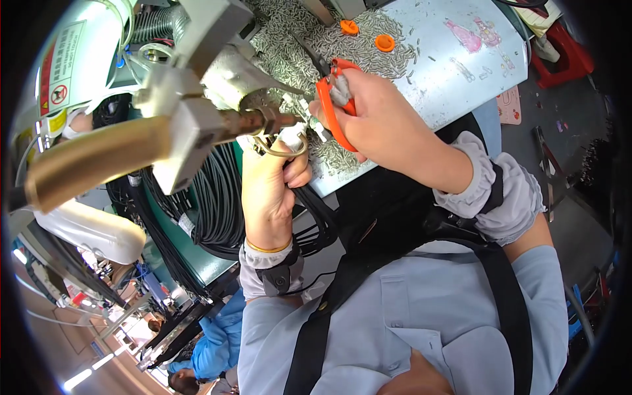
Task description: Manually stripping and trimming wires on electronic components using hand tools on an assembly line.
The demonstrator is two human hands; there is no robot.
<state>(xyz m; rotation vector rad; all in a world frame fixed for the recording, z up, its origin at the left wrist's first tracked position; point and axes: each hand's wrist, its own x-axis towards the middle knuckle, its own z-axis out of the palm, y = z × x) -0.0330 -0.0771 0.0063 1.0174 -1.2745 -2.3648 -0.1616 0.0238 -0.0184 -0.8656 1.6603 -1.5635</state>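
My right hand [372,108] is closed around orange-handled scissors [338,125], their dark blades [317,60] pointing to the upper left. Its fingertips are close to small white connector pieces [320,130]. Below the machine's brass nozzle [283,120], my left hand [273,181] is curled into a grip beside the same white pieces. Black cables [317,209] come out under this fist, though the fingers hide how they are held. A curved metal ring or hook [280,151] crosses in front of the left fingers.
A heap of small silvery metal pieces [289,33] covers part of the pale worktop [434,85]. Two orange caps [384,43] lie there. Coils of black cable [220,204] sit left of me. The machine arm [178,118] hangs close above. A red stool [566,59] stands far right.
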